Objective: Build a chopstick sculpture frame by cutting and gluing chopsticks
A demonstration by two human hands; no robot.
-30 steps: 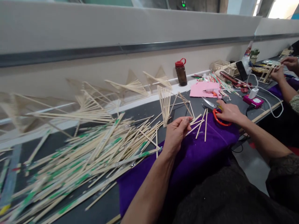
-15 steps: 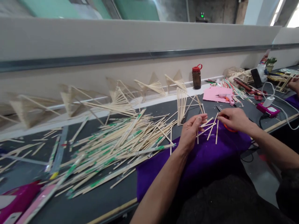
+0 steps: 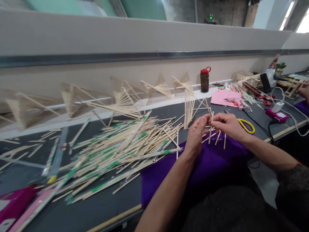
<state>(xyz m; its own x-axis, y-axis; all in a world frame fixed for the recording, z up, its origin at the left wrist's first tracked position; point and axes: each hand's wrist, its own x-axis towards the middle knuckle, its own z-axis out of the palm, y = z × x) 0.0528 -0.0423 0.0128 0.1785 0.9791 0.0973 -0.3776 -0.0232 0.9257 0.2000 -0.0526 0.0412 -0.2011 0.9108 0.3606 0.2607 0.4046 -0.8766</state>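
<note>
My right hand (image 3: 225,125) pinches a short wooden stick (image 3: 210,133) that stands nearly upright over the purple cloth (image 3: 207,164). My left hand (image 3: 198,132) is right beside it, thumb and fingers pressed together near the stick; what lies between them is too small to make out. Several short sticks lie on the cloth beneath and beside my hands. Behind them stands a fan-shaped stick frame (image 3: 189,108). Scissors with yellow-lined handles (image 3: 246,126) lie right of my right hand.
A big pile of sticks (image 3: 125,148) covers the table's left. Stick models (image 3: 156,88) line the wall. A red-capped bottle (image 3: 204,80), a pink glue gun (image 3: 235,102) on pink paper and a magenta box (image 3: 276,115) with cables stand right. A person's hand (image 3: 304,90) shows far right.
My right hand has moved left, up to my left hand, with a stick between its fingers. The scissors' handles, earlier mostly hidden under it, now show.
</note>
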